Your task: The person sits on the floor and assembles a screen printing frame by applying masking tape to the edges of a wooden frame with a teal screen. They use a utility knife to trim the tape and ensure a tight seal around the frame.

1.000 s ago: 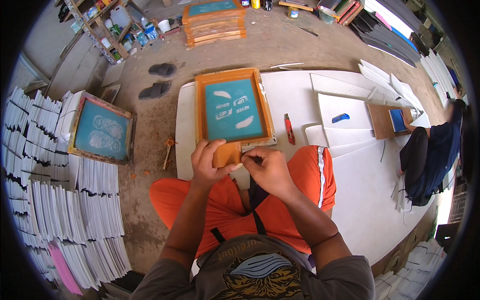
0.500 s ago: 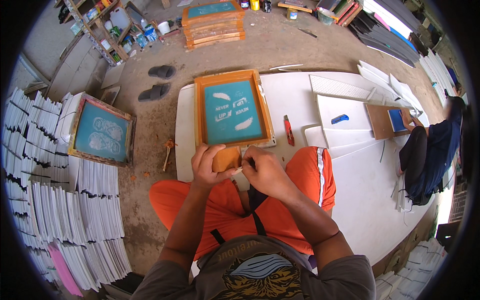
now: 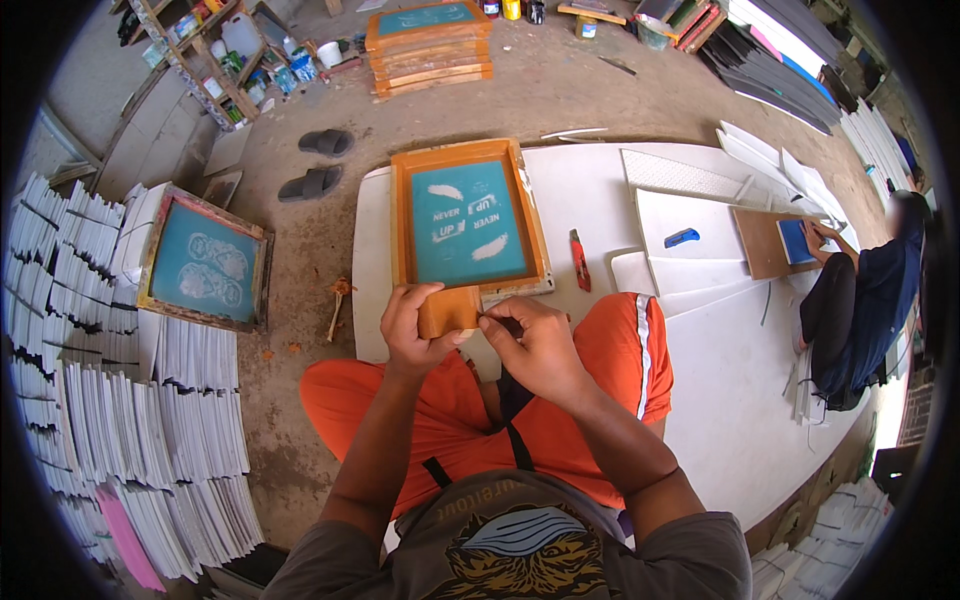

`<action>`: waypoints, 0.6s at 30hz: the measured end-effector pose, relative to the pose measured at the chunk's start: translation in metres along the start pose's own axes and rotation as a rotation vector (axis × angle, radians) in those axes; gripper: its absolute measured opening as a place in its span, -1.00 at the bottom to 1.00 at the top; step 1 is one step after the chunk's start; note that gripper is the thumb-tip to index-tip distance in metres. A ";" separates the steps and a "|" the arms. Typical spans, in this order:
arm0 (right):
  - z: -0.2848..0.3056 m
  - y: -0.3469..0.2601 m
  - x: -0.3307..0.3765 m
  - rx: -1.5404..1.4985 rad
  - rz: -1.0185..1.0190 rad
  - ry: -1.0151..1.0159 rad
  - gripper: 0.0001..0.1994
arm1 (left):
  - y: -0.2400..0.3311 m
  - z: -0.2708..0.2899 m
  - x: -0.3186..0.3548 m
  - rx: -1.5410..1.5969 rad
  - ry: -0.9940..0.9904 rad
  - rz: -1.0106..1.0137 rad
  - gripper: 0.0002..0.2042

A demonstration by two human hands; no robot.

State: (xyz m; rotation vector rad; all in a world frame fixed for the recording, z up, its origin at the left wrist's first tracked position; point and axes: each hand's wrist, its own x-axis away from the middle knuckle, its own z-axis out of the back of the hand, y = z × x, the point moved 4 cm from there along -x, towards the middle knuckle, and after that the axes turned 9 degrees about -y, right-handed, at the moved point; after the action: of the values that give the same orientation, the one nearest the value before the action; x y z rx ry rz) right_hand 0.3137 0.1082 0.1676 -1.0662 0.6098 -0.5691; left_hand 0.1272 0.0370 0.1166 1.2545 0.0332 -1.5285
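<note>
My left hand (image 3: pixel 405 328) holds an orange-brown block (image 3: pixel 448 313), with its thumb below and its fingers along the left and top sides. At the block's right edge, the thumb and curled fingertips of my right hand (image 3: pixel 538 343) are pinched together; whatever they grip is too small to make out. Just beyond the hands, a wooden-framed printing screen (image 3: pixel 403 225) with teal mesh and pale lettering lies on a white board (image 3: pixel 700 380). To its right rests a red utility knife (image 3: pixel 579 262).
A blue utility knife (image 3: pixel 681 238) lies on white sheets at the right, near a co-worker (image 3: pixel 865 290) handling a blue piece. Another teal screen (image 3: pixel 200 262) leans by stacked white sheets (image 3: pixel 150 430) at left. Stacked frames (image 3: pixel 430 55) and dark slippers (image 3: pixel 312 183) are farther off.
The block has turned so its broad face shows more squarely. My right hand has shifted slightly right and opened out a little, its fingertips still at the block's edge.
</note>
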 end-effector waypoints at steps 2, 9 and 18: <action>-0.001 -0.001 0.000 0.033 0.027 0.024 -0.89 | 0.000 0.000 -0.001 -0.032 -0.012 -0.038 -0.29; -0.004 0.006 -0.004 0.137 -0.014 -0.023 -0.93 | -0.004 -0.003 0.001 -0.132 -0.061 -0.137 -0.27; -0.006 0.020 -0.007 0.221 0.040 -0.073 -0.92 | -0.003 -0.011 0.008 -0.079 -0.043 -0.099 -0.28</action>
State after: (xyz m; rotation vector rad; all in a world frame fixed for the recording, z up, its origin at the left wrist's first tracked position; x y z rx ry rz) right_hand 0.3071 0.1166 0.1488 -0.8603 0.4912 -0.5467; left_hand 0.1338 0.0389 0.1045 1.1715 0.1285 -1.6228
